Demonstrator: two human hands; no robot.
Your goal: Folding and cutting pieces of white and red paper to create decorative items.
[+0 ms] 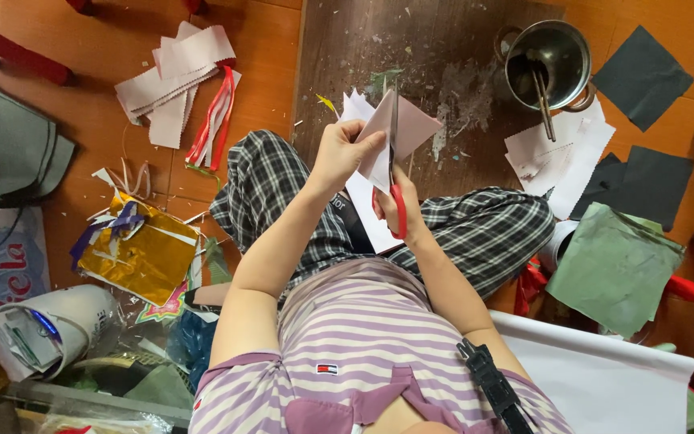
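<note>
White folded paper (383, 133) is pinched in the left hand (339, 154) above the lap. Red scissors (395, 189) are gripped by the right hand (402, 210), blades up. Only part is cut. Paper scraps (177, 76) are scattered on the floor.

The orange floor (82, 128) carries a dark board (435, 48), a metal pot (552, 56), white paper strips (174, 76), gold foil (142, 253) and dark paper squares (642, 76).

Orange tiled floor (271, 48) under a stained dark board (411, 48)
</note>
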